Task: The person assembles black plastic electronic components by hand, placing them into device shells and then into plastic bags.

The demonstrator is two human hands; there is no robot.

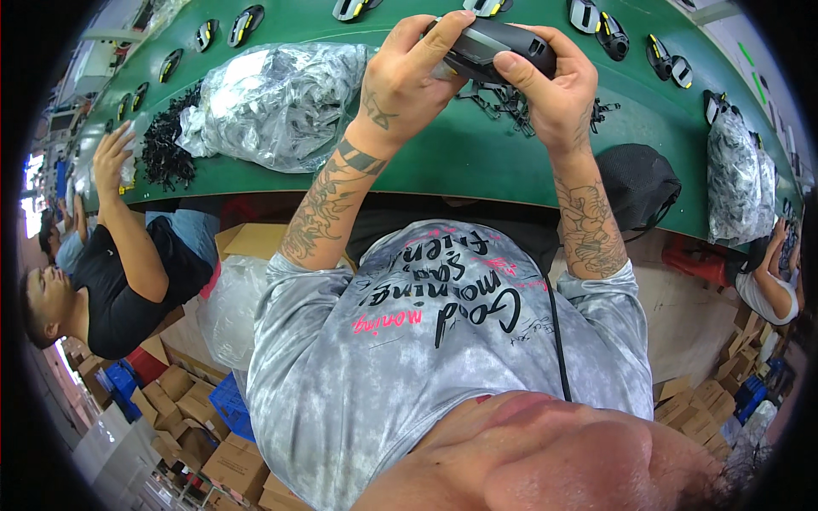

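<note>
Both my hands are raised over the green table (409, 175), gripping a black rounded plastic casing (503, 53) with a grey glossy band and a small slot near its right end. My left hand (411, 72) closes on its left end, the thumb along the top edge. My right hand (562, 85) wraps the right end, its thumb pressed on the near face. The fingers behind the casing are partly hidden. Beneath the hands lies a loose heap of small black plastic parts (511, 106).
Left of my hands is a large clear bag of crumpled plastic (277, 106), beside a black pile of small parts (170, 140). A black mesh pouch (637, 183) sits at the right edge. Several black-and-grey casings (245, 25) line the far side. A co-worker (128, 264) sits at left.
</note>
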